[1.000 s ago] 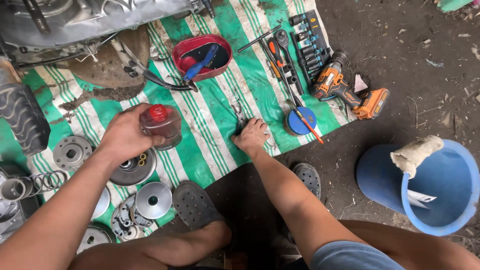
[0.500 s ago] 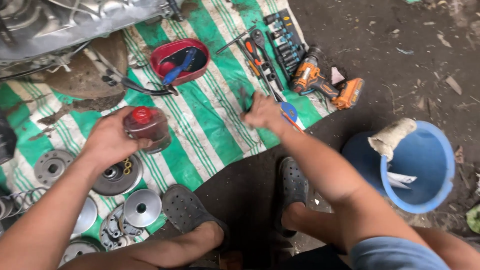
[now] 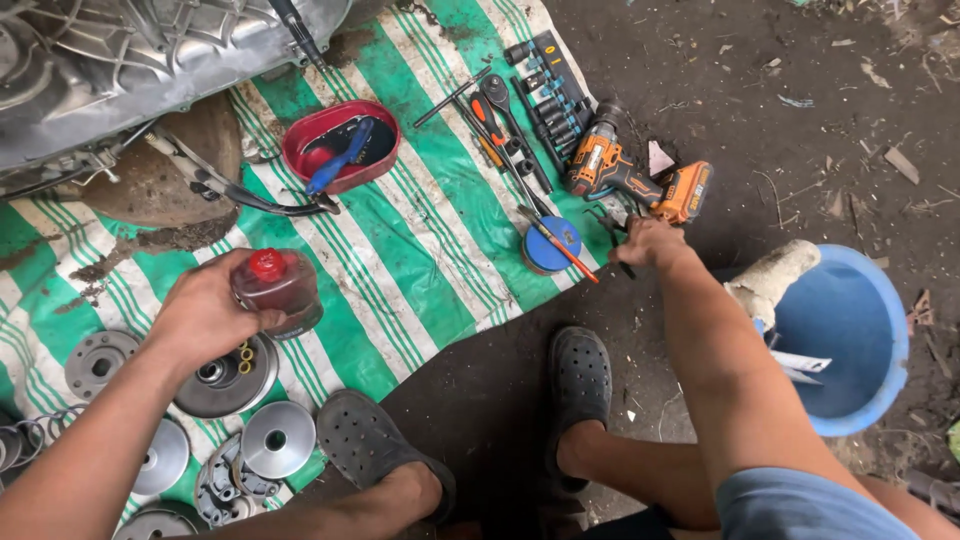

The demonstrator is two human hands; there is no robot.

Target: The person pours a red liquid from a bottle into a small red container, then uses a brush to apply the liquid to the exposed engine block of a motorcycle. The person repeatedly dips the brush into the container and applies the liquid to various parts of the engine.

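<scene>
Head view, looking straight down at our setup on the dirt floor. Our left hand [image 3: 205, 315] has its fingers wrapped around a small clear bottle with a red cap [image 3: 278, 290], held upright over the clutch pulley [image 3: 225, 372], probably so nothing spills. Our right hand [image 3: 648, 243] is stretched out to the edge of the green striped tarp [image 3: 420, 250], fingers curled on a dark pair of pliers [image 3: 612, 228] just beside the orange cordless drill [image 3: 635, 178]; we can't tell how firm that grip is. A blue round tin [image 3: 552, 246] with a screwdriver across it sits near it. The red tray [image 3: 340, 145] keeps small bits together, and the blue bucket [image 3: 850, 340] stands off to our right.
</scene>
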